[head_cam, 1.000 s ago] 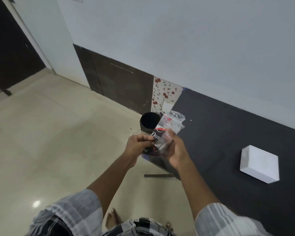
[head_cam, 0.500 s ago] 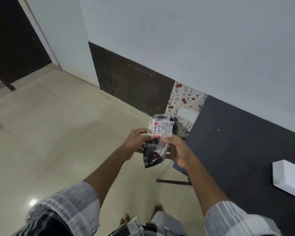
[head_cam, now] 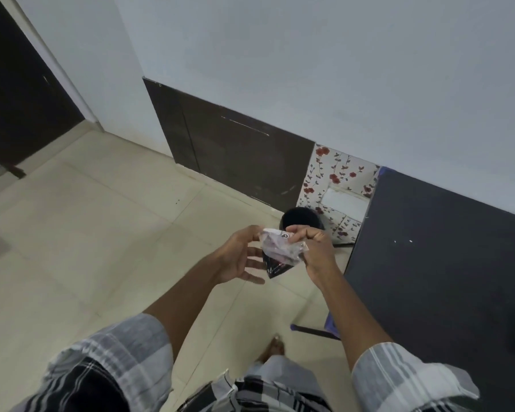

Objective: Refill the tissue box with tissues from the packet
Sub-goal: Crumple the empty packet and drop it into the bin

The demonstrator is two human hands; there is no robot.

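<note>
Crumpled smaller since before, packet (head_cam: pixel 281 253) sits between both hands.

1. Setting: a room in a home.
2. Floor (head_cam: pixel 101 248): large glossy cream tiles.
3. Wall (head_cam: pixel 309 69): plain white, with a dark brown skirting panel (head_cam: pixel 235 159).
4. Door (head_cam: pixel 15 93): dark, far left.
5. Table (head_cam: pixel 446 263): black top, beside red-flowered covering (head_cam: pixel 336 173).

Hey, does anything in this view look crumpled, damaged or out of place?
The plastic packet is crumpled, pinched between the left hand and right hand over the floor. The dark wall panel shows pale scratches.
</note>
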